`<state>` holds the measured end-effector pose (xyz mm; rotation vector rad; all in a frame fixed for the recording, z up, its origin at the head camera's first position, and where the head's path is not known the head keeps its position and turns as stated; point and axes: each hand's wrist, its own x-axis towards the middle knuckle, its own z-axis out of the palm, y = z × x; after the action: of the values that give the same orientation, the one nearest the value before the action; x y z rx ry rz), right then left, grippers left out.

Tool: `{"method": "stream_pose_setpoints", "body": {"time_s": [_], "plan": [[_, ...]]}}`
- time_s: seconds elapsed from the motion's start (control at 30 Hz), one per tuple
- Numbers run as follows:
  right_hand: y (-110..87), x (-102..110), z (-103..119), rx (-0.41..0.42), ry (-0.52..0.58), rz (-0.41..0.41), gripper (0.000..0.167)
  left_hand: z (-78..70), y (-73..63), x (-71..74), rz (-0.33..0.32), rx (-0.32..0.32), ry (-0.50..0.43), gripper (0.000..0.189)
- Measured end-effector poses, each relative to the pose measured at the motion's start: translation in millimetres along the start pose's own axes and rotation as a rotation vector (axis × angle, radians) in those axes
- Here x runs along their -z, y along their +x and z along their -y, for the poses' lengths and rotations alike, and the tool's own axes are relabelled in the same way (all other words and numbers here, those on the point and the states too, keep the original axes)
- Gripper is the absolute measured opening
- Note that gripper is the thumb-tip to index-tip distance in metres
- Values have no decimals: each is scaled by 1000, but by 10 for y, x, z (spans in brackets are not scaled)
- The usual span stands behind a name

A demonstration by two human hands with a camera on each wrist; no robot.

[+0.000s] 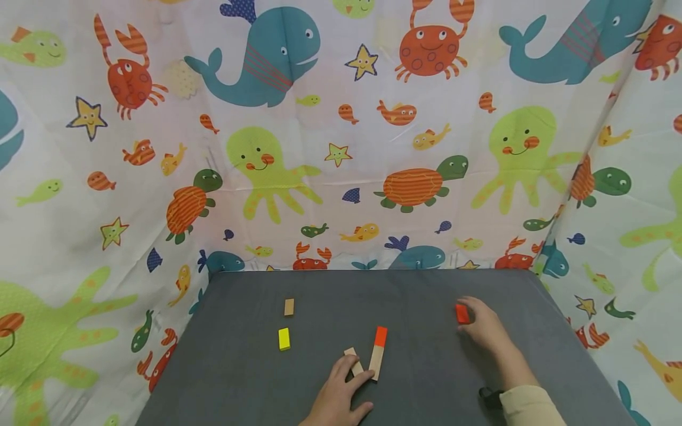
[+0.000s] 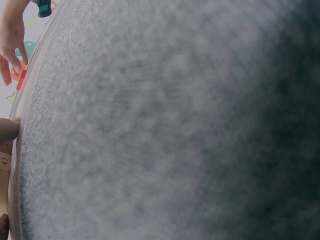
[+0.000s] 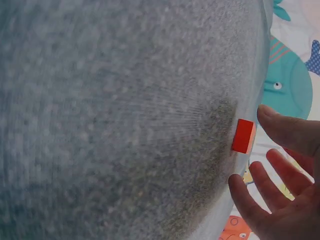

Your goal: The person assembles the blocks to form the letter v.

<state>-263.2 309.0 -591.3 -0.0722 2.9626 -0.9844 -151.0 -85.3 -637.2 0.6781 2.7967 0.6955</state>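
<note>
My left hand (image 1: pixel 339 391) lies low over the cloth, fingers spread, fingertips at a plain wooden block (image 1: pixel 354 362) and its thumb held away to the right. Just right of that block, a second wooden block (image 1: pixel 376 363) lines up end to end with a red block (image 1: pixel 380 336). In the left wrist view, a wooden piece marked 43 (image 2: pixel 4 161) shows between two fingertips at the edge. My right hand (image 1: pixel 483 326) reaches around another red block (image 1: pixel 462 314). In the right wrist view its fingers (image 3: pixel 267 187) are parted, with a gap to the red block (image 3: pixel 244 136).
A yellow block (image 1: pixel 285 339) lies left of centre, with a small wooden block (image 1: pixel 289 307) behind it. Dark grey cloth (image 1: pixel 240 378) covers the table. A curtain (image 1: pixel 341 236) printed with sea animals hangs along the back and both sides.
</note>
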Motion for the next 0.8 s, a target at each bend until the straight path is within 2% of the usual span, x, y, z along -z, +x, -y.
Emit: {"method": "stream_pose_setpoints", "body": {"time_s": [0.3, 0.6, 0.8], "plan": [[45, -29, -55, -73, 2, 34, 68, 2, 0, -5, -14, -8, 8, 58], [61, -43, -96, -37, -52, -1, 64, 2, 5, -5, -10, -12, 23, 59], [63, -65, -104, -6, -74, -15, 58, -20, -10, 20, 13, 13, 7, 59]]}}
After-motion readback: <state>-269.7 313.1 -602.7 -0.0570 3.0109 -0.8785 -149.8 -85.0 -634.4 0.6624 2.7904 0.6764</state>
